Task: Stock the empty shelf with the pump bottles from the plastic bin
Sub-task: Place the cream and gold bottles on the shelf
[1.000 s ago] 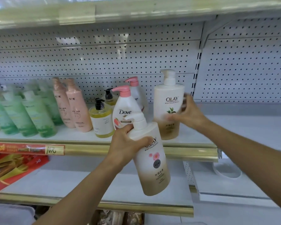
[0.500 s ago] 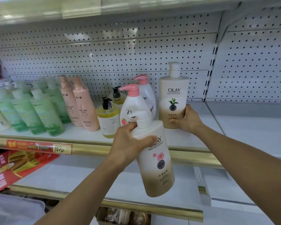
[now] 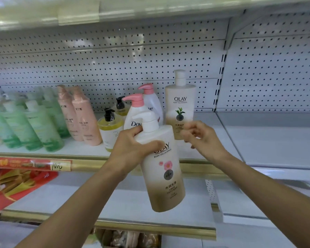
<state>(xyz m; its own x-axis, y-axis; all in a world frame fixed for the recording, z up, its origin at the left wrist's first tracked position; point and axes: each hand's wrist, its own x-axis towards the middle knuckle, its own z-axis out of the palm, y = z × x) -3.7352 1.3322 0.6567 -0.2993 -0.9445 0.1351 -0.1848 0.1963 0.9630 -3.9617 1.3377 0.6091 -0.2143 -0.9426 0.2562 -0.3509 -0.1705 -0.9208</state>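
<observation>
- Head view: the left hand (image 3: 132, 149) grips a cream-to-tan plastic Olay pump bottle with a pink flower (image 3: 166, 178) round its shoulder. The thumb lies across the label, and the bottle is tilted in the air before the white metal shelf (image 3: 89, 151).
- The right hand (image 3: 202, 138) is blurred, its fingers loosely curled and holding nothing. It hangs just in front of a matching Olay pump bottle with a green leaf (image 3: 180, 102), which stands upright on the shelf beside a white Dove bottle with a pink pump (image 3: 135, 113).

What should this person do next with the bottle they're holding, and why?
Probably lift the flower-label Olay bottle onto the shelf and stand it beside the leaf-label Olay bottle. The left hand grips it near the pump, tilted, in front of the shelf edge; the right hand holds nothing, and bare shelf shows beside that bottle.
</observation>
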